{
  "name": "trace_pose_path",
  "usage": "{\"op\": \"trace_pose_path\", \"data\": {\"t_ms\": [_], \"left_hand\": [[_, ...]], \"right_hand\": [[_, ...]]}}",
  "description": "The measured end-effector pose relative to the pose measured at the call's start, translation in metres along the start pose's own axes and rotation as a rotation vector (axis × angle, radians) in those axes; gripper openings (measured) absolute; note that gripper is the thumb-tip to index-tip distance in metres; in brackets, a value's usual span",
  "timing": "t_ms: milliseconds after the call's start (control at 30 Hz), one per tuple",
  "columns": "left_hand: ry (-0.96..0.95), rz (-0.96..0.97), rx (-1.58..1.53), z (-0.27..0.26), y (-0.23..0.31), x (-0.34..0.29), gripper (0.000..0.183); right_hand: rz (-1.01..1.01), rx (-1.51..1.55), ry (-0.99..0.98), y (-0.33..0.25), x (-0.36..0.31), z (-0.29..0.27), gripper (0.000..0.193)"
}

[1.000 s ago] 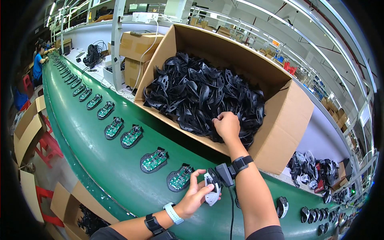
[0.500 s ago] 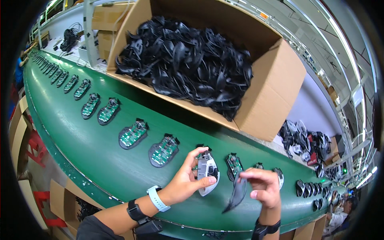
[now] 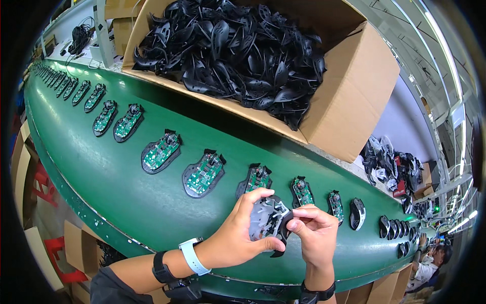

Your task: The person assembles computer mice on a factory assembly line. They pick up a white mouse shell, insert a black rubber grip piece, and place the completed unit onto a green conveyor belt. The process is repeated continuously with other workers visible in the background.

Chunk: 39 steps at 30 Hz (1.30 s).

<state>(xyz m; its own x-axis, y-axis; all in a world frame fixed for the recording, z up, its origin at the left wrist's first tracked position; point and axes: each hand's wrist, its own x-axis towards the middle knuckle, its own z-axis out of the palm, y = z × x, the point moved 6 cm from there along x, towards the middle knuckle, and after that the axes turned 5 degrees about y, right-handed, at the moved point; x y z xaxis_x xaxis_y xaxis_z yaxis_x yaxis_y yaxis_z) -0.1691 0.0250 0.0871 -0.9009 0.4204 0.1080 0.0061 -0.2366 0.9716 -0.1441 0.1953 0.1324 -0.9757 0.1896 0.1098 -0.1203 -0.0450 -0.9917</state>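
My left hand (image 3: 234,237) grips a grey computer mouse shell (image 3: 262,217), its ribbed hollow inside showing. The fingers sit on the far edge and the thumb on the near one. Against the shell's right side lies a black curved side piece (image 3: 284,227), pinched between the thumb and fingers of my right hand (image 3: 316,230). Whether the piece is seated in the shell, I cannot tell; my fingers cover part of the joint. Just beyond my hands, mouse bases with green circuit boards (image 3: 258,177) rest on the green conveyor belt (image 3: 152,202).
A large cardboard box (image 3: 349,91) heaped with black curved pieces (image 3: 228,55) stands behind the belt. More mouse bases (image 3: 204,175) line the belt to the left. At the right are an assembled-looking mouse (image 3: 357,214), several dark shells (image 3: 392,228) and a person (image 3: 428,266).
My right hand has brought the black side piece left against the shell. My left hand has turned the shell so its inside shows. The view has shifted slightly, with the box higher.
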Motion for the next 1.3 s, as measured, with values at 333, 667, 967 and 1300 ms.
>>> {"op": "trace_pose_path", "data": {"t_ms": [333, 667, 967, 1300], "left_hand": [[0.317, 0.094, -0.321, -0.005, -0.043, -0.005, 0.050], [-0.222, -0.190, 0.194, 0.100, 0.031, -0.028, 0.035], [-0.298, -0.232, 0.116, 0.094, 0.015, -0.089, 0.050], [-0.689, -0.130, -0.177, 0.133, 0.016, -0.011, 0.054]], "right_hand": [[-0.297, -0.306, -0.013, 0.016, -0.031, 0.032, 0.042], [-0.218, -0.324, 0.163, -0.002, -0.105, -0.081, 0.060], [-0.044, -0.306, -0.112, -0.025, -0.158, -0.096, 0.057], [-0.167, -0.468, -0.056, -0.058, -0.143, -0.119, 0.071]]}}
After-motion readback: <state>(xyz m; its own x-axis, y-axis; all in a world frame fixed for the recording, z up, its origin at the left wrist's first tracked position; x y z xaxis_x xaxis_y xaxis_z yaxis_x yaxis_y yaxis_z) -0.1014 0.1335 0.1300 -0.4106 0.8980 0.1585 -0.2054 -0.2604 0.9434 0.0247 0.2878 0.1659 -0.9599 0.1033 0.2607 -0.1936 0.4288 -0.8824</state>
